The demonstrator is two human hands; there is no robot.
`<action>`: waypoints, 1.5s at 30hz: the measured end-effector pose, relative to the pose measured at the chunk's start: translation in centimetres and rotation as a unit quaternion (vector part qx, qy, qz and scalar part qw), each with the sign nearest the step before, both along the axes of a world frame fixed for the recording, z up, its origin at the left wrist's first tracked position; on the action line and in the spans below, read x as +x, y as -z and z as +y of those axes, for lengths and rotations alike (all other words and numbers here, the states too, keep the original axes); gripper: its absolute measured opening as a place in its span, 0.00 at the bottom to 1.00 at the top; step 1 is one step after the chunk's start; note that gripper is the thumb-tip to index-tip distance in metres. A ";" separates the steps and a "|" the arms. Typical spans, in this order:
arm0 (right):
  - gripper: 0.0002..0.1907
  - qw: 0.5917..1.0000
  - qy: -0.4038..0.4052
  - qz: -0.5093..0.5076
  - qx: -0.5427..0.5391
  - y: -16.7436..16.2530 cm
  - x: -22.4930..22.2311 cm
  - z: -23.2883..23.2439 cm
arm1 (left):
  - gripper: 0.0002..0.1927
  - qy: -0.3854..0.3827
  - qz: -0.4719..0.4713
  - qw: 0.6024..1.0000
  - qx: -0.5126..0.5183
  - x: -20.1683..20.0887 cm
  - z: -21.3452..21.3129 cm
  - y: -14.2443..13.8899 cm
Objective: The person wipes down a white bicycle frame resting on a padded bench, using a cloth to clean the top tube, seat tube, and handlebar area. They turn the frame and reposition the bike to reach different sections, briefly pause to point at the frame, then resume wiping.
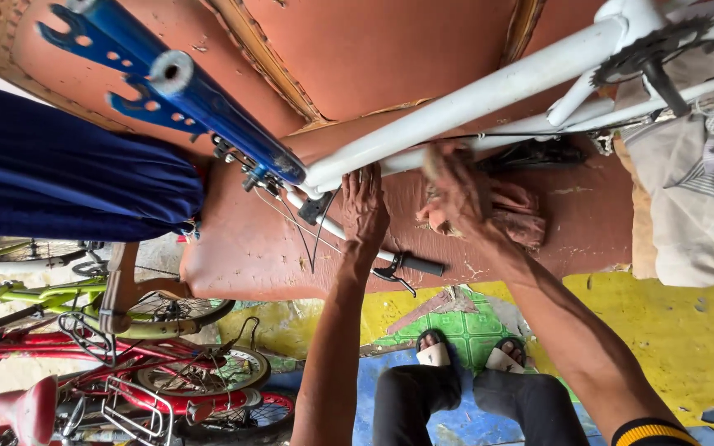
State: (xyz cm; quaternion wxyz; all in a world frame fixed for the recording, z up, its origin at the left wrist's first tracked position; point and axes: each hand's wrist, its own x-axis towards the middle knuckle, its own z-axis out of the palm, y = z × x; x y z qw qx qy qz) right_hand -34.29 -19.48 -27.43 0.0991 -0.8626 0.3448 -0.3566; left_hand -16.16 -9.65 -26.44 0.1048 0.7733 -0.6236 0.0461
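1. At the far left a dark blue cloth [59, 177] hangs over the left end of the worn brown sofa [390, 49]. Below it stand a green bike [51, 293] and a red bike [150, 372].
2. A blue fork [167, 91] runs from the upper left corner down to the head of the white frame [489, 91], which lies upside down across the sofa's seat and reaches the upper right corner, where a black chainring [650, 49] shows.
3. The left hand [364, 211] comes up from the bottom edge on a straight forearm. Its palm lies flat against the seat just under the frame's head end, fingers close together and extended, gripping nothing. A handlebar with a black grip [419, 264] and brake lever [392, 271] lies just beside the wrist.
4. The right hand [456, 194] reaches up from the lower right on a slanted forearm, wrist bent, with a black cuff banded yellow [650, 429] at the bottom edge. Its fingers are curled around a brownish rag [514, 215], pressed against the frame's lower tube near the seat's middle. The fingertips are blurred.
5. Below, the person's feet in sandals [468, 355] rest on a blue and yellow floor [687, 339].
6. At the right edge a pale striped cloth [696, 206] covers the sofa's end.
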 end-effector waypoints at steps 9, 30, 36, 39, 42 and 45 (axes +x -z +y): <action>0.46 0.995 -0.083 0.012 -0.051 3.6 3.4 1.9 | 0.29 0.052 0.051 0.989 -0.125 1.6 0.8 2.6; 0.31 0.978 -0.090 -0.186 -0.008 11.1 0.7 -0.2 | 0.20 -0.273 0.513 0.725 -0.369 -0.1 9.6 20.5; 0.30 0.974 -0.096 -0.195 -0.054 13.6 0.8 -0.9 | 0.23 -0.195 0.505 0.748 -0.383 1.8 9.5 21.1; 0.29 0.968 -0.107 -0.217 -0.071 15.0 1.4 -1.3 | 0.24 -0.186 0.481 0.761 -0.393 1.8 9.9 21.7; 0.28 0.960 -0.107 -0.241 -0.092 15.6 1.8 -1.6 | 0.23 -0.149 0.469 0.769 -0.408 1.9 9.7 22.0; 0.28 0.959 -0.117 -0.244 -0.086 15.7 1.8 -1.8 | 0.22 -0.131 0.458 0.763 -0.437 2.2 9.1 22.0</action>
